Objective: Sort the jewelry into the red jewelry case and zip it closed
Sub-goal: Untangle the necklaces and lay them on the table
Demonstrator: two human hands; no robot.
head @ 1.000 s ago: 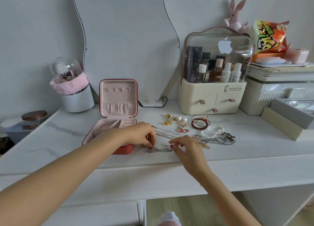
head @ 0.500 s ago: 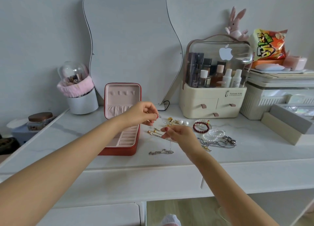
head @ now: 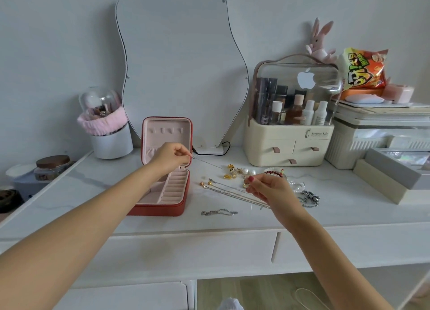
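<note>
Hands work apart above the white tabletop [head: 93,193]: the left hand [head: 171,157] pinches one end of a thin silver chain [head: 207,162] in front of the open red jewelry case [head: 166,188], and the right hand [head: 271,190] pinches the chain's other end above the loose jewelry. The chain stretches taut between them. The case sits with its lid upright, pink compartments showing. Gold earrings [head: 232,171], a red bead bracelet [head: 274,172], long necklaces [head: 230,192] and a short silver bracelet [head: 218,212] lie right of the case.
</note>
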